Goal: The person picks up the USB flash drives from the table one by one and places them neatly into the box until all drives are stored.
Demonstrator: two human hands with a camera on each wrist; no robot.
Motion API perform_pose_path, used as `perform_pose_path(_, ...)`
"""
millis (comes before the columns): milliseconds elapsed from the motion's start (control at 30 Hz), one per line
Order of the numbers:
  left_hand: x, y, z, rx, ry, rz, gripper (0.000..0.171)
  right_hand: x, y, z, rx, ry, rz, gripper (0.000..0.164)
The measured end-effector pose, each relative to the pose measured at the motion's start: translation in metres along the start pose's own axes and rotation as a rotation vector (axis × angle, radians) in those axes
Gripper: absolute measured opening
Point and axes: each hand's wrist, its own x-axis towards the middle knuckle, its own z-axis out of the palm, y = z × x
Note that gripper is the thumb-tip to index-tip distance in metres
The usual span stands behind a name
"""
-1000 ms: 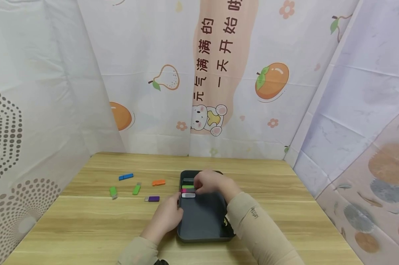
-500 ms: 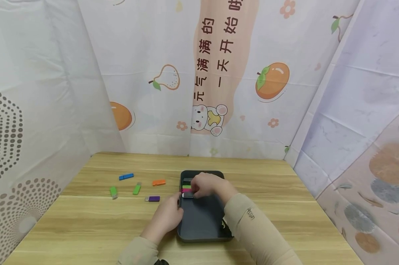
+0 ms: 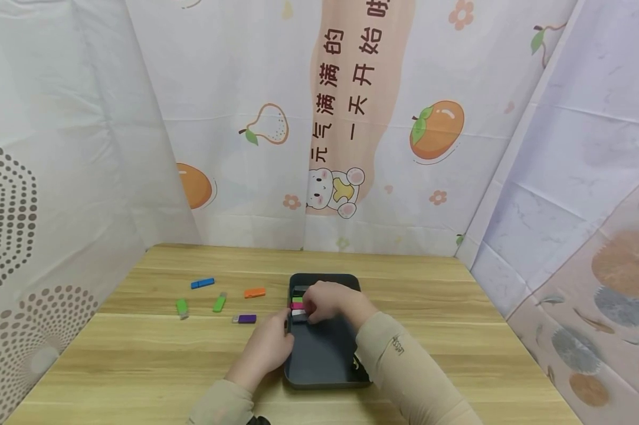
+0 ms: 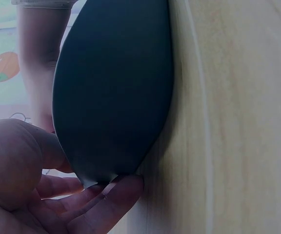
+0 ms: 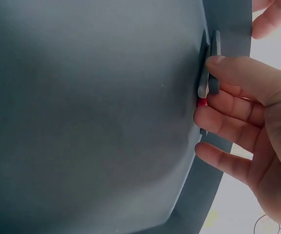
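A dark grey tray (image 3: pixel 321 363) lies on the wooden table. My left hand (image 3: pixel 268 343) grips its left wall, fingers against the outer side in the left wrist view. Inside the tray, my right hand (image 3: pixel 330 304) pinches a dark grey USB flash drive (image 5: pixel 215 83) between thumb and fingers. This drive lies just on the near side of a white flash drive (image 3: pixel 298 313), close to the left wall. Beyond the white one, a pink flash drive (image 3: pixel 297 306), a green flash drive (image 3: pixel 297 299) and dark ones form a row, partly hidden by the right hand.
Left of the tray, a blue flash drive (image 3: pixel 202 283), an orange one (image 3: pixel 254 293), a purple one (image 3: pixel 244 319) and two green flash drives (image 3: pixel 219 302) are scattered on the table. A small black and yellow item (image 3: pixel 356 361) shows in the tray beside the right sleeve.
My right hand has moved toward me and slightly left, carrying the dark drive from over the row to the near side of the white one. The left hand stays on the tray.
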Motion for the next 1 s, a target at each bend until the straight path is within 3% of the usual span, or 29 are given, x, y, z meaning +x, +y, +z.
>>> perform_pose_path(1000,-0.0012,0.0009,-0.0007,0.007,0.008,0.001,0.052,0.0042,-0.0029,0.0067,-0.019,-0.011,0.026,0.012)
